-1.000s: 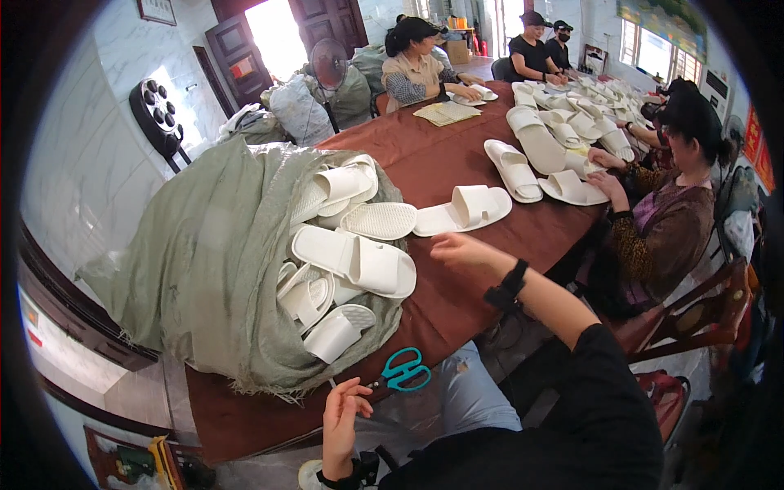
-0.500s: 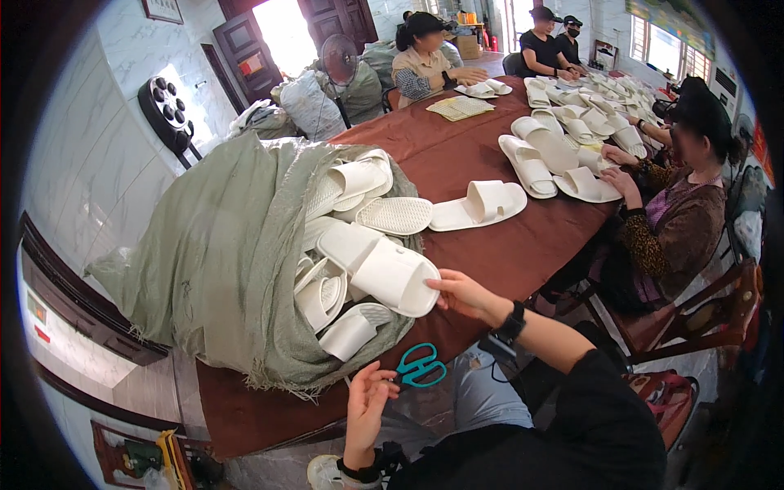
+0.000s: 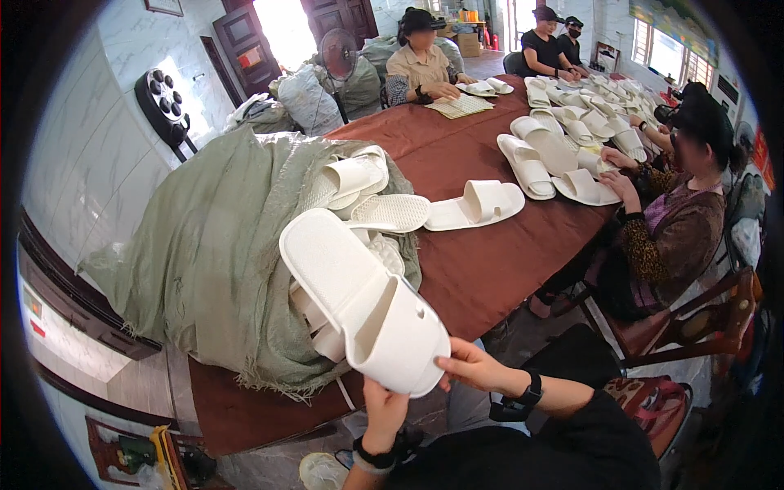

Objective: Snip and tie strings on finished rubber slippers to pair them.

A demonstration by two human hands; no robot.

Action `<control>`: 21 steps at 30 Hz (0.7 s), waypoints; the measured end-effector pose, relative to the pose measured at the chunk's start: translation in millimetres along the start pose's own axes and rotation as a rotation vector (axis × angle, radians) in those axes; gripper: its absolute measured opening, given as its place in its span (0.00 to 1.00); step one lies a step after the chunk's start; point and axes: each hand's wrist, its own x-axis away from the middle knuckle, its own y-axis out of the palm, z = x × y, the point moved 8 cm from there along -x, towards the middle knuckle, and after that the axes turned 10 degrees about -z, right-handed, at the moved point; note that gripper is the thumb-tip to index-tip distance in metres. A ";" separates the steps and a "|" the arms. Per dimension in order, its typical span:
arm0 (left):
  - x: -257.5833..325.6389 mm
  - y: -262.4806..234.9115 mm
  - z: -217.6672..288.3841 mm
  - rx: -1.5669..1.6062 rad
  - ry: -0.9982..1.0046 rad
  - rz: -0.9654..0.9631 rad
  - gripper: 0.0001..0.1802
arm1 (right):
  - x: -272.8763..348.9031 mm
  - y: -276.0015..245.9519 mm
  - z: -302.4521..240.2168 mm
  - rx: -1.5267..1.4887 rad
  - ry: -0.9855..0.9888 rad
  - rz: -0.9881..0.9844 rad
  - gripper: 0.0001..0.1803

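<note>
A white slide slipper (image 3: 404,343) is tilted up in front of me, its toe end toward me. My right hand (image 3: 474,366) is closed on the right edge of its toe, thumb on top. My left hand (image 3: 385,412) is under the toe end, its fingers hidden behind the slipper, so I cannot see what they hold. The teal-handled scissors seen earlier do not show now. Behind the slipper, a green woven sack (image 3: 216,253) lies with its mouth toward the right, full of more white slippers (image 3: 351,178). Another slipper (image 3: 478,206) sits on the table beside it.
A brown cloth covers the table (image 3: 465,261). Many white slippers (image 3: 588,114) are heaped at its far right, where a seated person (image 3: 678,196) handles one. Across the table a person in beige (image 3: 420,69) touches pale sheets (image 3: 459,106). A wooden chair (image 3: 694,327) stands at right.
The slipper has come out of the sack toward me, gripped by my right hand. My left hand has moved right, under its toe. The scissors have gone out of sight.
</note>
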 end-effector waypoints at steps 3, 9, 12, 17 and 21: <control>17.7 -32.4 14.6 0.001 0.038 0.143 0.26 | 0.2 18.3 1.4 0.263 0.015 -0.391 0.19; 51.1 -114.4 39.1 0.285 0.083 0.545 0.29 | -45.5 -13.4 -84.9 1.284 -0.526 0.262 0.38; 52.3 -119.9 51.0 0.307 0.056 0.603 0.28 | -88.6 -17.8 -119.1 1.619 -0.630 0.380 0.39; 62.7 -117.8 44.6 0.366 0.046 0.565 0.29 | -168.7 -57.2 -124.6 1.717 -0.440 0.418 0.29; 75.4 -125.2 39.6 0.324 0.056 0.600 0.31 | -171.4 -72.0 -117.7 1.663 -0.307 0.359 0.15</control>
